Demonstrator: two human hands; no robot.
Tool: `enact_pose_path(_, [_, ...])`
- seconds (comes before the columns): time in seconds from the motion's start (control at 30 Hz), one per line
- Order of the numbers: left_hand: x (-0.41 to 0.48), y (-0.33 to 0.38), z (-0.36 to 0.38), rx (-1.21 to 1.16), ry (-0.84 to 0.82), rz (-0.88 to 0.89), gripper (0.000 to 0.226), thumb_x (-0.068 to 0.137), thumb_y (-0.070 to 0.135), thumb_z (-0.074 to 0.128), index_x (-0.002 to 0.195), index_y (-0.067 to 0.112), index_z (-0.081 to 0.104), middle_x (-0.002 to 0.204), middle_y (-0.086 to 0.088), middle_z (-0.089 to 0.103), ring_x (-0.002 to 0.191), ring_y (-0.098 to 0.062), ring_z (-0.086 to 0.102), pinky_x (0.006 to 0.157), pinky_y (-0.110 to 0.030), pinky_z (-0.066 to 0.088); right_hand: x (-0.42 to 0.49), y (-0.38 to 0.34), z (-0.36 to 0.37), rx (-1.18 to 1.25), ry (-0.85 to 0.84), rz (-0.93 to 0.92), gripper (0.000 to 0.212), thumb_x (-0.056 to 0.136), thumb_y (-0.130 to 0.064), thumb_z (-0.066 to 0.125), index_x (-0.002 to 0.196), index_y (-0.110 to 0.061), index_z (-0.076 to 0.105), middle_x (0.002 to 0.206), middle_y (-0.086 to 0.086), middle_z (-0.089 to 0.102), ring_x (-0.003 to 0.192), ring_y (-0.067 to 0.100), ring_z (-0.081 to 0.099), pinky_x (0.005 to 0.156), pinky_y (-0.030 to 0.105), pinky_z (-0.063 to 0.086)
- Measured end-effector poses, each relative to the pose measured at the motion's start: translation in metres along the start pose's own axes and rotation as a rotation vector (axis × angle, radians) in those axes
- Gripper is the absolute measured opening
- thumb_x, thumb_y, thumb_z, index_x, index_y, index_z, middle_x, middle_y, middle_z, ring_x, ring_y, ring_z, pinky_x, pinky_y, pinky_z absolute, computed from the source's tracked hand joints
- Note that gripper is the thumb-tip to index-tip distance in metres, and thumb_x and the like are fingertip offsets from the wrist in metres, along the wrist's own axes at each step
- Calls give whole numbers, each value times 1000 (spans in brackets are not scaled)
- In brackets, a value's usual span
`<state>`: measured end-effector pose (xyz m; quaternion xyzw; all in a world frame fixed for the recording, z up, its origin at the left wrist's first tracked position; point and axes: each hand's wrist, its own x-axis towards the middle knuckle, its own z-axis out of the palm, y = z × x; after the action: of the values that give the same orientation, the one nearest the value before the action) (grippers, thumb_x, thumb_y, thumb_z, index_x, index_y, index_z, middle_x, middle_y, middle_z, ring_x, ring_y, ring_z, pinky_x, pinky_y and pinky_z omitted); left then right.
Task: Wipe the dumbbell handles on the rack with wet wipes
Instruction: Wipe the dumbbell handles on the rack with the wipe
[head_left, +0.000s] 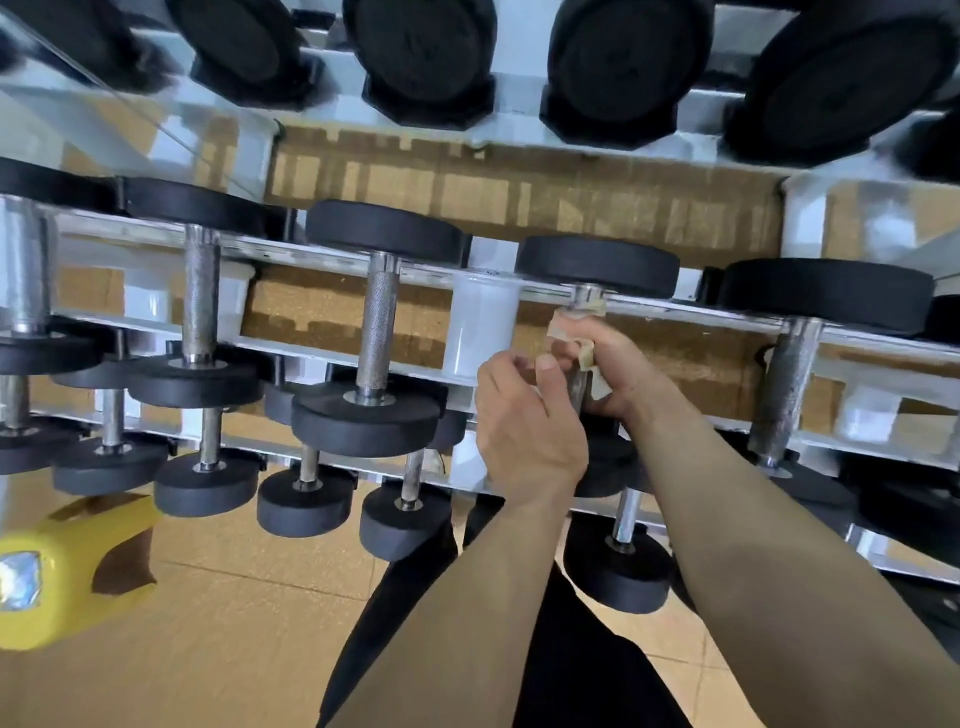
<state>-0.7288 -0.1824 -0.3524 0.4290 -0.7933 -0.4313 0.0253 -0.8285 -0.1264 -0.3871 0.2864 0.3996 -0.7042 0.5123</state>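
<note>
A white rack (311, 260) holds several black dumbbells with knurled steel handles on three tiers. On the middle tier, my right hand (608, 364) grips the handle of one dumbbell (597, 262) with a thin wet wipe (584, 353) wrapped round it. My left hand (524, 421) is just left of it, fingers curled, thumb against the wipe and handle; whether it pinches the wipe is hard to tell. Most of that handle is hidden by both hands. The neighbouring dumbbell handles (376, 332) (784, 384) are bare.
A yellow object (57, 577) lies on the tan floor at the lower left. Smaller dumbbells (306, 499) line the lowest tier in front of my legs. Large black dumbbell heads (421, 57) fill the top tier. A white rack crossbar post (480, 322) stands left of my hands.
</note>
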Motion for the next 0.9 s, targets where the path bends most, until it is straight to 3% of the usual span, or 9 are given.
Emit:
enact_pose_path(0.1, [-4,-1,-1,-33,-3,-7,57,91,62,22,119,23,52,114,11,56,103,-14,55,89,-38,47,-9,9,-5,-84,24,36,16,95,-14,59,79,-12,61,67,5,62,62,16,59,61,28,52])
enact_pose_path(0.17, [-3,-1,-2,-50,-19,-24,60,88,64,23,122,24,51,116,12,56,104,-13,55,90,-38,47,-19,20,-3,-394,101,-38,5,93,-14,68,89,-10,69,79,4,74,71,15,71,58,25,56])
enact_pose_path(0.27, [-3,0,-2,-63,-42,-53,64,84,66,22,125,26,51,121,11,57,107,-15,56,91,-36,46,-24,26,9,-830,429,-132,13,85,-26,77,90,-16,71,80,-3,74,72,11,69,56,23,50])
enact_pose_path(0.4, [-1,-1,-1,-39,-35,-81,54,87,68,23,117,30,49,118,11,58,102,-20,59,88,-42,46,-4,5,20,-441,525,-284,14,82,-10,78,77,-14,65,65,-2,65,62,13,64,59,21,49])
enact_pose_path(0.57, [-4,-1,-4,-38,-8,-32,47,91,59,26,113,26,51,116,8,58,101,-18,56,78,-35,37,-10,-3,5,-139,44,-88,29,98,-22,61,71,-14,54,54,-2,54,44,9,53,48,22,49])
enact_pose_path(0.63, [-3,0,-4,-32,-12,-38,45,93,57,28,114,25,51,117,7,59,101,-17,56,79,-35,36,-13,3,-6,-215,-31,-16,27,100,-23,56,77,-10,56,55,0,59,49,10,59,50,22,51])
enact_pose_path(0.7, [-1,-1,-4,-30,-31,-61,41,94,56,29,112,26,51,116,7,60,100,-19,56,80,-36,37,-12,9,-12,-401,3,-36,15,96,-21,63,94,-6,65,76,8,70,69,17,68,61,27,57])
enact_pose_path(0.77, [0,-1,-4,-40,-42,-80,35,98,53,32,109,27,51,115,7,60,99,-19,55,80,-36,36,-9,15,-14,-547,103,-125,16,92,-15,70,103,-4,68,92,11,74,85,22,70,71,30,58])
enact_pose_path(0.9, [-3,2,-6,-108,-27,-93,33,97,54,32,100,28,52,103,11,61,90,-13,55,80,-35,37,-12,18,3,-879,467,-271,19,81,-27,82,90,-17,69,85,-1,72,78,15,68,64,26,54])
